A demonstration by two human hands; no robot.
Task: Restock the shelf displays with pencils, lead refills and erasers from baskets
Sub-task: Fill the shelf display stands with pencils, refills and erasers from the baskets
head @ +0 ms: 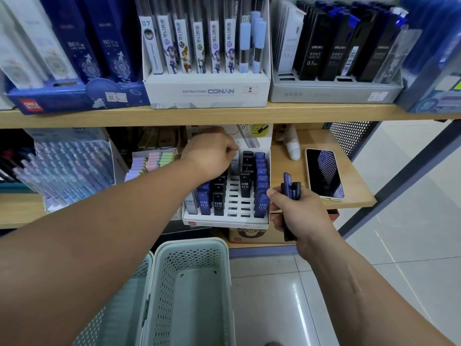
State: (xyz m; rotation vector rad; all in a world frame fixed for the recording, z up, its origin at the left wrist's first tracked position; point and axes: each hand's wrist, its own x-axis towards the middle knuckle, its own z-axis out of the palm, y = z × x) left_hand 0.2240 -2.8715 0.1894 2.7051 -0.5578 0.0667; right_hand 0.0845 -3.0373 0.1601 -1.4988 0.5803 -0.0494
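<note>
Shelf (287, 116); right hand (300, 216) round lead refills (289, 186)

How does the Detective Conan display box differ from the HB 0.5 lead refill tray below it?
The Detective Conan display box stands on the upper shelf; the HB 0.5 lead refill tray sits on the lower one. The Conan box's row is packed with tall tubes; the tray holds short black and blue cases and shows empty slots in its middle columns. Both are white displays.

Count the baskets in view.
2. One basket bottom centre; second basket beside it on the left, partly hidden by the left forearm.
</note>
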